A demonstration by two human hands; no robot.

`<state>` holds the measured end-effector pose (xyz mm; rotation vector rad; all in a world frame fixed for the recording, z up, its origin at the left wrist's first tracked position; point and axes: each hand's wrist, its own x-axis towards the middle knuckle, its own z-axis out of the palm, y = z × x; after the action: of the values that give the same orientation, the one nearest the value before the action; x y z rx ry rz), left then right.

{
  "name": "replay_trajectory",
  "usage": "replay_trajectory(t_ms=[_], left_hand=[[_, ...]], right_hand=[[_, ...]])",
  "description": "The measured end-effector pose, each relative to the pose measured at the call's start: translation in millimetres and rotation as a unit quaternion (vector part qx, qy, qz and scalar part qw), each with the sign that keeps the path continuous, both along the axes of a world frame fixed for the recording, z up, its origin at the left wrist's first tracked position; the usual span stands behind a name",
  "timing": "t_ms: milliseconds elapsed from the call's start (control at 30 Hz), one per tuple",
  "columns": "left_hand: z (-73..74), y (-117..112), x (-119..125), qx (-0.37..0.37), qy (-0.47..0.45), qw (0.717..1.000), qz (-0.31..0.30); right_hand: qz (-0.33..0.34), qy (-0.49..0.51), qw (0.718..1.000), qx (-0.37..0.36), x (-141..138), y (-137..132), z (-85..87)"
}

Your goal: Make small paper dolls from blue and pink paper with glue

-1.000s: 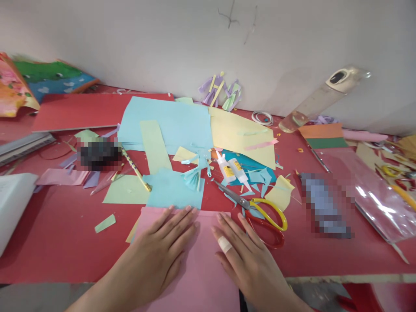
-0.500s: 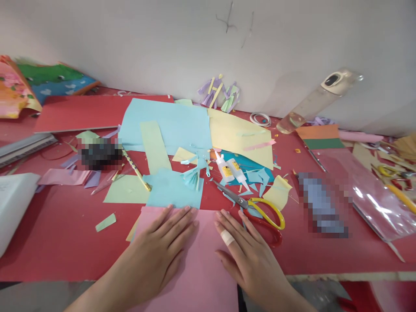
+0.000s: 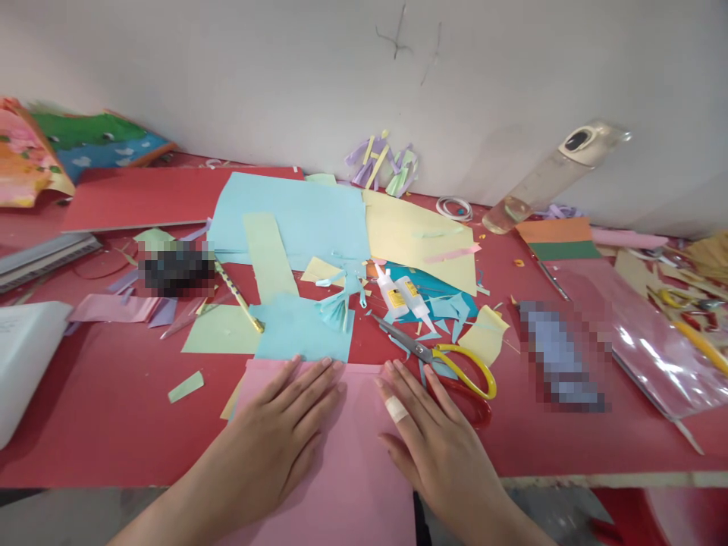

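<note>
A pink sheet of paper (image 3: 353, 455) lies at the table's front edge and hangs over it, with a narrow fold along its far edge. Flat on its left part rests my left hand (image 3: 290, 425), fingers stretched out. My right hand (image 3: 432, 440) lies flat on the right side, fingers extended, a white bandage around one finger. Scissors (image 3: 424, 351) with one yellow and one red handle lie just beyond my right hand, which partly covers the red loop. Past the pink sheet are a light blue paper piece (image 3: 301, 334) and a small blue paper figure (image 3: 341, 296).
Two glue bottles (image 3: 403, 296) lie beyond the scissors among paper scraps. A tilted water bottle (image 3: 557, 174) leans on the wall. Blue sheets (image 3: 307, 205), a yellow sheet (image 3: 415, 235) and a patterned pencil (image 3: 242, 296) lie farther back. Two paper figures (image 3: 375, 163) stand by the wall.
My right hand has shifted very slightly toward the far edge of the pink sheet. My left hand stays in place, and the view moves only a little.
</note>
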<state>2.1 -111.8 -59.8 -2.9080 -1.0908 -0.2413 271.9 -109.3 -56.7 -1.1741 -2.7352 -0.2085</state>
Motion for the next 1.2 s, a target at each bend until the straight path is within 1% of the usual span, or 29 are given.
replay_trajectory(t_ms=[100, 267, 400, 567, 800, 933, 1067, 1200], left_hand=[[0.7, 0, 0, 0.004, -0.002, 1.0, 0.001], [1.7, 1, 2, 0.012, -0.027, 1.0, 0.007], [-0.2, 1, 2, 0.006, -0.021, 1.0, 0.004], [-3.3, -2, 0, -0.003, -0.032, 0.999, 0.009], [-2.7, -3, 0, -0.019, -0.033, 0.999, 0.012], [-4.6, -3, 0, -0.026, -0.036, 0.999, 0.016], [-5.2, -3, 1, -0.029, -0.027, 0.999, 0.009], [-4.1, -2, 2, -0.024, -0.034, 0.999, 0.008]], right_hand=[[0.006, 0.005, 1.0, 0.009, 1, 0, -1.6], [0.028, 0.057, 0.998, 0.027, 1, 0, -1.0], [0.018, 0.039, 0.999, 0.005, 1, 2, 3.1], [-0.001, 0.045, 0.999, 0.002, -1, 1, 4.6], [0.02, -0.017, 1.0, 0.0, 2, 2, 3.0], [0.025, 0.001, 1.0, 0.013, 2, 5, 5.1], [0.03, 0.027, 0.999, 0.026, -7, 3, 8.4], [0.058, 0.034, 0.998, -0.006, -25, -1, 8.3]])
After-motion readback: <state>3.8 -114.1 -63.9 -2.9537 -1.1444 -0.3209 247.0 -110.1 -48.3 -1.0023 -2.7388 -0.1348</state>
